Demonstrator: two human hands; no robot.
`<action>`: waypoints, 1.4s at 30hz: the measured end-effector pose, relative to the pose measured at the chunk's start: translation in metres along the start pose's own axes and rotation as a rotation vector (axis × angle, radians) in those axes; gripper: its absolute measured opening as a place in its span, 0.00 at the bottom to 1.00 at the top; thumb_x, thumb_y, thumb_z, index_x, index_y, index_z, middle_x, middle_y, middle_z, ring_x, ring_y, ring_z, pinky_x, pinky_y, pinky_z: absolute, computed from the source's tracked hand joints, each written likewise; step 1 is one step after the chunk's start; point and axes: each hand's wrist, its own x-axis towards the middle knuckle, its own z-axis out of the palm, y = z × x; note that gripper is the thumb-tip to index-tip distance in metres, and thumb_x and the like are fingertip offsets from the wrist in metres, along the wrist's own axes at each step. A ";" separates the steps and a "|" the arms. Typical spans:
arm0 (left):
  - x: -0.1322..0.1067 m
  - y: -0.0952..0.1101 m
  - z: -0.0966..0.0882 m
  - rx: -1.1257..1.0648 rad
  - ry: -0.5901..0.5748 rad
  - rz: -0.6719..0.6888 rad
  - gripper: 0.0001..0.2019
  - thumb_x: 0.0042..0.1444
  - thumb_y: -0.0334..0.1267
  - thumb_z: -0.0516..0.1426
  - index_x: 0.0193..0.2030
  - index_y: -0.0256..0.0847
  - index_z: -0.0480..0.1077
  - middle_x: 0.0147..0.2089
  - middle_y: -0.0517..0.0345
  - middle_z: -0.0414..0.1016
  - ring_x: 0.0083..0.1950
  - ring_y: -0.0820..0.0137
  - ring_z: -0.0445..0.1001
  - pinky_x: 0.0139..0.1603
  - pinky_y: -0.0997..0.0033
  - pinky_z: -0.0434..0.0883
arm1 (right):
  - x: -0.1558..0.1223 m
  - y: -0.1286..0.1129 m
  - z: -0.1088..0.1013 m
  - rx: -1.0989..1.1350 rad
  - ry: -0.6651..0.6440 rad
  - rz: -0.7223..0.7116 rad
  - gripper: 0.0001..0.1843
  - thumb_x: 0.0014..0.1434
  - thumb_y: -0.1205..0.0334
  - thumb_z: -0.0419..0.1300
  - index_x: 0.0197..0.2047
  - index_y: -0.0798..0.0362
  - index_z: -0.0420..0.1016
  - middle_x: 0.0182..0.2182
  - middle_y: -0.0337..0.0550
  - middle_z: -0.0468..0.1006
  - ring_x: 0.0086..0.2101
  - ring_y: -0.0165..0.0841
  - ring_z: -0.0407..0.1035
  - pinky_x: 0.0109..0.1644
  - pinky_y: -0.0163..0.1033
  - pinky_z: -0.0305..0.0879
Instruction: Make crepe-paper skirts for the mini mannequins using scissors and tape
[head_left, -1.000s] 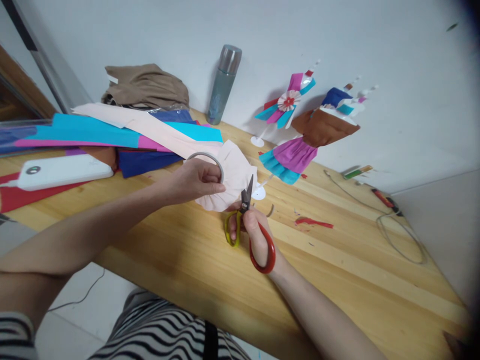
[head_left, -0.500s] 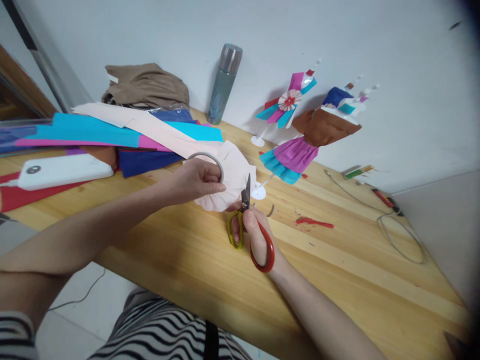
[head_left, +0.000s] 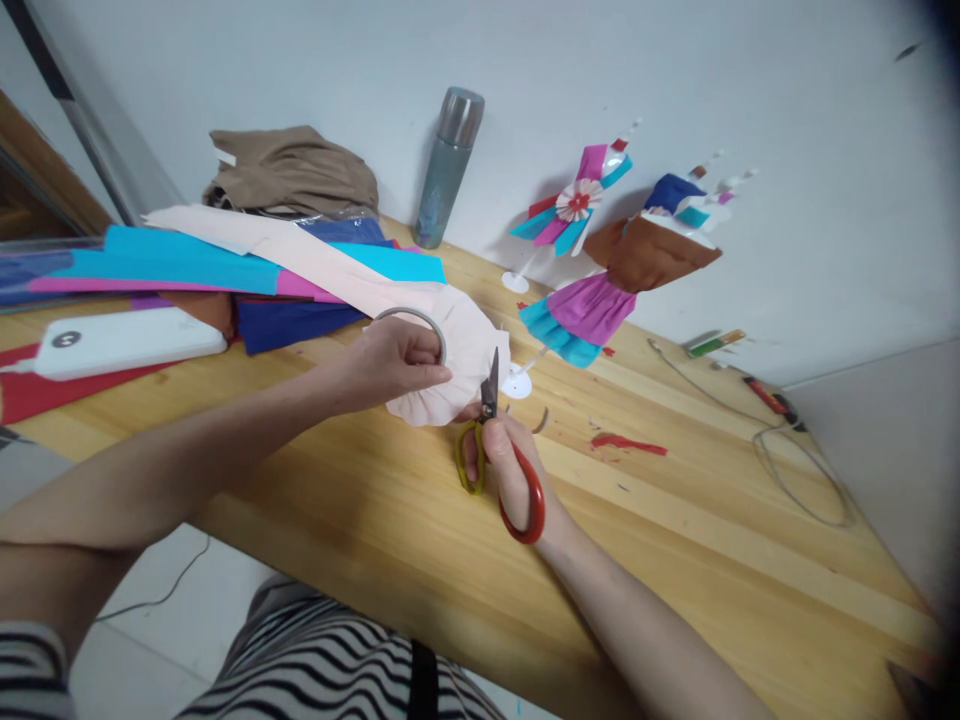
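My left hand [head_left: 394, 365] is closed on a roll of clear tape [head_left: 416, 320] and on the gathered end of a pale pink crepe paper strip [head_left: 465, 360], held just above the wooden table [head_left: 675, 540]. My right hand [head_left: 506, 460] grips scissors [head_left: 491, 440] with one yellow and one red handle. Their blades point up and touch the right edge of the pink ruffle. The strip trails back to the left over a pile of coloured paper.
Sheets of blue, cyan, magenta and red crepe paper [head_left: 225, 270] lie at the left with a white power bank [head_left: 120, 342]. A grey flask [head_left: 448, 165] stands by the wall. Two paper-dressed figures [head_left: 600, 250] stand at the back. A cable [head_left: 795, 470], pens and red scraps lie at the right.
The scissors have shifted slightly left and their handles have drawn closer together. The pink ruffle has flattened a little. My left hand stays where it was.
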 end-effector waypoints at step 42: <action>0.000 -0.001 0.000 -0.028 0.022 0.030 0.08 0.47 0.34 0.58 0.21 0.34 0.67 0.20 0.65 0.63 0.23 0.78 0.61 0.27 0.76 0.59 | -0.002 -0.005 0.003 -0.028 0.042 0.038 0.28 0.61 0.36 0.45 0.40 0.53 0.70 0.10 0.32 0.60 0.11 0.28 0.54 0.14 0.35 0.51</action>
